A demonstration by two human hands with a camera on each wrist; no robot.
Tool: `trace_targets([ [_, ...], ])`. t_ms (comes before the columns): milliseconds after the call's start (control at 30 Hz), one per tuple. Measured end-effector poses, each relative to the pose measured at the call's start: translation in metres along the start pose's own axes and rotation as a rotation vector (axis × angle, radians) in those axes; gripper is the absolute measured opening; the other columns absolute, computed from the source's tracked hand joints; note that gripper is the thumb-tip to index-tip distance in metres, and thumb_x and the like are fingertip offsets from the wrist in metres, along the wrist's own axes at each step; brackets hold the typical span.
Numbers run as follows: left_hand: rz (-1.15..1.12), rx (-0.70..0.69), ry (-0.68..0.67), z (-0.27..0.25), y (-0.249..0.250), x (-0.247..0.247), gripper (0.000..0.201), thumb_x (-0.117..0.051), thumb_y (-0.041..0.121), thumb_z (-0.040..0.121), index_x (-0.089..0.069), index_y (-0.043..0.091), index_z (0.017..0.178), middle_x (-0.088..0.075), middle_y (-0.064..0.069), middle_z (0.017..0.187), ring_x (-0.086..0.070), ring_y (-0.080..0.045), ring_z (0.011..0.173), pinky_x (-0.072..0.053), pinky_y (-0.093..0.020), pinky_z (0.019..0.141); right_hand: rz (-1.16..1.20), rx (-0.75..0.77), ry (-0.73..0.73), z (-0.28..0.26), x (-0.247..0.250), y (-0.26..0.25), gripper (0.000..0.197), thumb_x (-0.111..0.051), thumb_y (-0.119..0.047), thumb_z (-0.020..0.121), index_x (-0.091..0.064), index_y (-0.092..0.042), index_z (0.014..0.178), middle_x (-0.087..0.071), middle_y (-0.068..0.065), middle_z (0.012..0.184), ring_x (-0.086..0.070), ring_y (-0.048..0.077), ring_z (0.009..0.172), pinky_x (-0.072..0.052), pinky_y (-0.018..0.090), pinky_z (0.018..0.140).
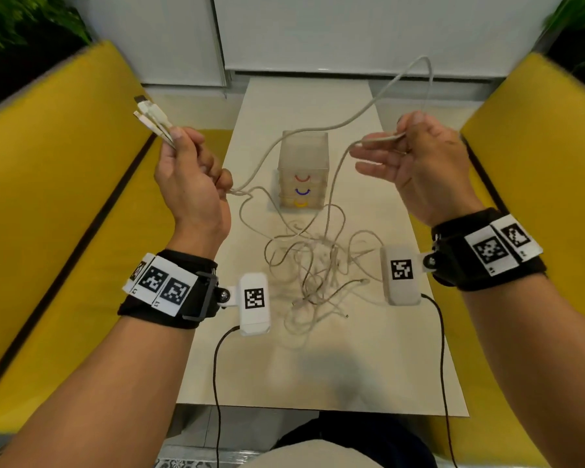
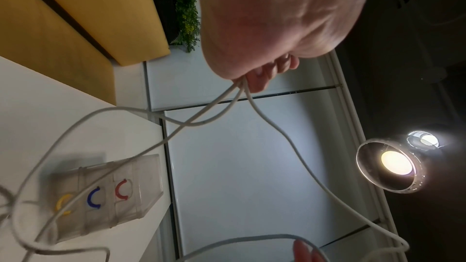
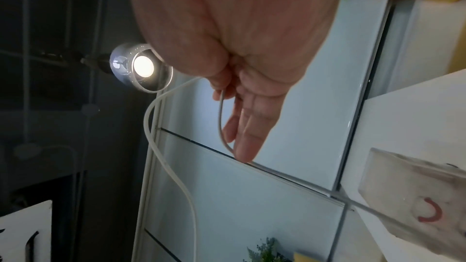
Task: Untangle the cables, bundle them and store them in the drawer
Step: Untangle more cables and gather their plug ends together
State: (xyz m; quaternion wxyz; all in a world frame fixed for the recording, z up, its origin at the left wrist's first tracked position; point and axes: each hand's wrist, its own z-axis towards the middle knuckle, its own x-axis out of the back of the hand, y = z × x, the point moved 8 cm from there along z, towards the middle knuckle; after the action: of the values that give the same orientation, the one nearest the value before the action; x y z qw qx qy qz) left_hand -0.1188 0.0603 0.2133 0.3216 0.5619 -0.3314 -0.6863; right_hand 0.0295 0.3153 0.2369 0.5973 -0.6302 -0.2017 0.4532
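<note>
Left hand [image 1: 188,173] grip fisted round cable plugs [image 1: 151,118]; right hand [image 1: 416,163] pinching one cable [image 1: 379,139]. Tangle [image 1: 314,265] sits on desk [image 1: 368,366]. Draw that strand out slowly, stop at snags.

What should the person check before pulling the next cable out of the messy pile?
1. Left hand grips the plug ends: ok.
2. Right hand pinches one cable: ok.
3. That cable free of the tangle: not ok, it runs down into it.
4. Drawer box upright on the table: ok.
5. A drawer open for storing: not ok, all look closed.
6. Cables bundled: not ok.
</note>
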Motion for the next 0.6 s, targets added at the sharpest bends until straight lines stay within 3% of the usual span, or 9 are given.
trace_targets([
  [133,0.005,0.011,-0.012,-0.001,-0.003,-0.001,0.032,-0.04,0.029,0.11,-0.053,0.017,0.083,-0.028,0.003,0.06,-0.021,-0.013,0.054,-0.025,-0.026,0.045,-0.012,0.048,0.025,-0.001,0.002,0.0,0.029,-0.031,-0.024,0.11,-0.048,-0.014,0.089,-0.069,0.02,0.094,-0.073,0.043,0.092,-0.062,0.047,0.072],
  [267,0.001,0.024,-0.026,-0.002,-0.005,-0.002,0.032,-0.04,0.029,0.11,-0.053,0.017,0.083,-0.029,0.004,0.059,-0.022,-0.012,0.053,-0.025,-0.025,0.045,-0.155,-0.057,0.091,0.001,0.016,0.031,0.026,-0.034,-0.028,0.11,-0.048,-0.015,0.092,-0.072,0.019,0.1,-0.073,0.039,0.088,-0.061,0.049,0.07],
  [400,-0.029,0.055,-0.025,-0.002,-0.008,0.0,0.035,-0.04,0.031,0.11,-0.051,0.017,0.08,-0.028,0.004,0.058,-0.02,-0.012,0.053,-0.023,-0.025,0.045,-0.147,-0.094,0.193,0.002,0.036,0.059,0.026,-0.035,-0.025,0.11,-0.051,-0.012,0.094,-0.068,0.02,0.1,-0.073,0.037,0.09,-0.062,0.046,0.074],
  [500,-0.064,0.081,-0.026,-0.002,-0.009,0.003,0.042,-0.04,0.04,0.109,-0.046,0.019,0.073,-0.027,0.004,0.057,-0.019,-0.013,0.052,-0.021,-0.027,0.045,-0.137,0.012,0.2,0.008,0.041,0.057,0.021,-0.042,-0.019,0.108,-0.057,-0.012,0.095,-0.067,0.016,0.097,-0.07,0.033,0.095,-0.059,0.047,0.088],
  [600,-0.057,0.077,-0.033,-0.003,-0.009,0.003,0.046,-0.041,0.043,0.108,-0.04,0.021,0.067,-0.024,0.003,0.056,-0.016,-0.014,0.051,-0.019,-0.029,0.044,-0.2,0.176,0.122,0.012,0.031,0.042,0.016,-0.049,-0.014,0.104,-0.063,-0.015,0.098,-0.068,0.012,0.099,-0.067,0.029,0.1,-0.058,0.043,0.09],
])
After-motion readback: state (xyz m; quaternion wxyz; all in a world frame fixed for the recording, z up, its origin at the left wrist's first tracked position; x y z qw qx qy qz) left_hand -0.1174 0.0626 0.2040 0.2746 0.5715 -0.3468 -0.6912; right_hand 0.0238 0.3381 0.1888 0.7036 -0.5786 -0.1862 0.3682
